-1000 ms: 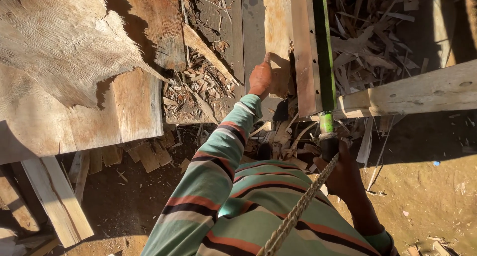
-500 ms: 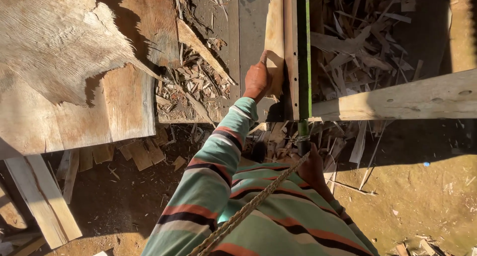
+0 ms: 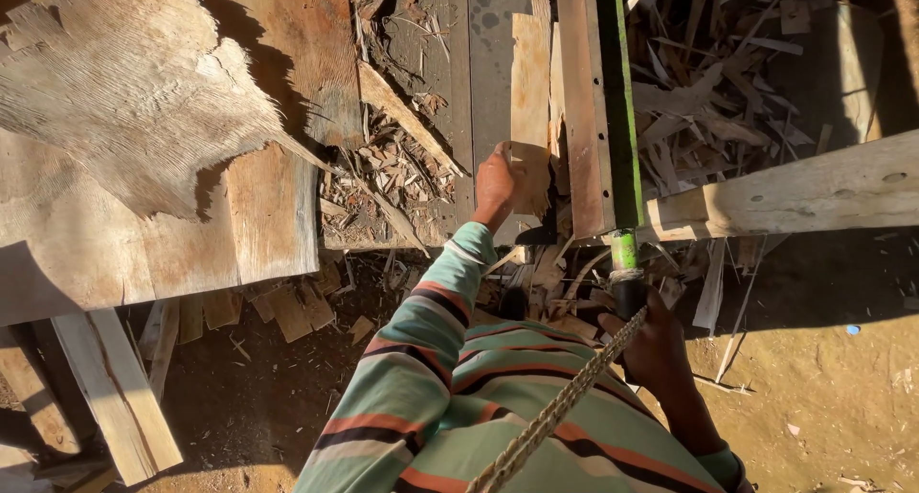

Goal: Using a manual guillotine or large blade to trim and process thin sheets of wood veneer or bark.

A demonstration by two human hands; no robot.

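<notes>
Head view | left hand (image 3: 500, 179) grips veneer strip (image 3: 529, 100) | right hand (image 3: 653, 345) clenches green lever (image 3: 622, 168)

Wood scraps (image 3: 388, 172) lie between veneer sheet (image 3: 134, 100) and plank (image 3: 529, 81).

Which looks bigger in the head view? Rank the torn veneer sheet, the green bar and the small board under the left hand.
1. Torn veneer sheet
2. Green bar
3. Small board under the left hand

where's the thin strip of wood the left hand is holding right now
In the head view, the thin wood strip lies upright at top centre on the grey bench, just left of the green lever blade, with the left hand at its lower end.
</notes>
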